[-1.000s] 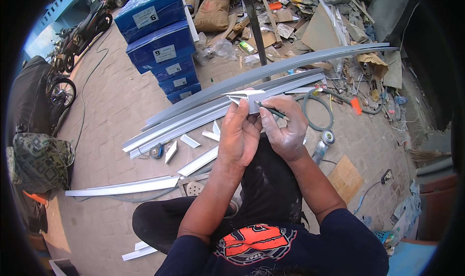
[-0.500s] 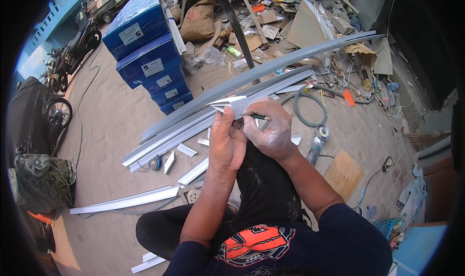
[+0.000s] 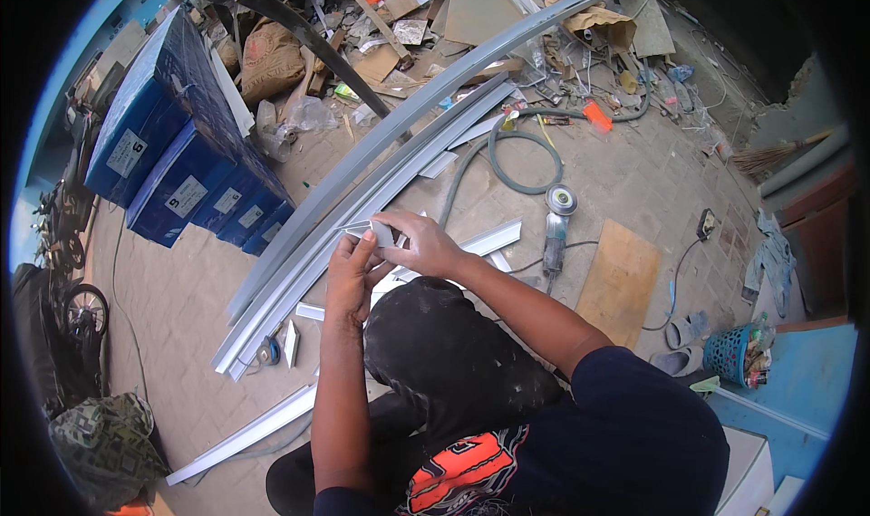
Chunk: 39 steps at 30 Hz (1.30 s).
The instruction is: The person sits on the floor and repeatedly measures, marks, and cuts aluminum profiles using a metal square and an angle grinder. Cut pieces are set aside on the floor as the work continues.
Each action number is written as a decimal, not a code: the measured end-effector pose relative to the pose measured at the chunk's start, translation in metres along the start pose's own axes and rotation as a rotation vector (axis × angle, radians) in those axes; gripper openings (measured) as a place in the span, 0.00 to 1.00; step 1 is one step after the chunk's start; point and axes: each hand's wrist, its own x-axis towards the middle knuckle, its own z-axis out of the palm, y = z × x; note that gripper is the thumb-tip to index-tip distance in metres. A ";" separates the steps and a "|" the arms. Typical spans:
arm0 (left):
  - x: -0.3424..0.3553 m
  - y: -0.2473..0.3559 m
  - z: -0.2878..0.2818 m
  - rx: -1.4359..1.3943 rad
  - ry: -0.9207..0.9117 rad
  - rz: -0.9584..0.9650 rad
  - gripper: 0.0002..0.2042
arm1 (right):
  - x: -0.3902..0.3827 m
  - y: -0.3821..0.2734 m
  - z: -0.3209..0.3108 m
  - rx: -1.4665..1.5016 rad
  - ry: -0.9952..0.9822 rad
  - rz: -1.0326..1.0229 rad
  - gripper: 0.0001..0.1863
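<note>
I have a short white angled profile piece (image 3: 381, 236) up in front of my dark-clad knee. My left hand (image 3: 349, 271) grips it from below, thumb pressed to its face. My right hand (image 3: 421, 249) is closed on its right end; no pencil shows in it, and its fingertips are partly hidden. Just beyond lie long grey and white profiles (image 3: 317, 253) on the pavers, with white offcuts (image 3: 489, 239) around my knee. An angle grinder (image 3: 555, 240) lies to the right, and a small blue tape measure (image 3: 268, 351) to the left.
Stacked blue boxes (image 3: 181, 190) stand at left beside motorbikes (image 3: 86, 308). Rubble (image 3: 390, 36) fills the back. A coiled hose (image 3: 524, 179), a plywood board (image 3: 607, 280), a power socket on a cord (image 3: 707, 221) and a blue basket (image 3: 725, 357) are at right.
The view has swung, and both hands with the piece sit lower and further left in the picture. The green pencil seen earlier in my right hand is out of sight.
</note>
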 end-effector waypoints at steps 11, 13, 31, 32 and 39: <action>-0.001 -0.031 -0.205 0.649 0.266 -0.254 0.27 | -0.007 0.321 -0.017 -0.518 0.067 0.762 0.26; -0.006 -0.018 -0.230 0.625 0.342 -0.242 0.26 | 0.032 0.344 -0.030 -0.593 0.013 0.871 0.27; -0.117 -0.059 -0.339 0.848 0.362 -0.488 0.25 | 0.009 0.239 0.037 -0.647 -0.413 0.065 0.24; -0.109 -0.059 -0.337 0.974 0.322 -0.404 0.25 | 0.010 0.228 0.052 -0.623 -0.531 0.037 0.24; -0.079 -0.045 -0.289 1.260 0.181 -0.268 0.20 | 0.008 0.187 0.134 -0.599 -0.870 -0.084 0.31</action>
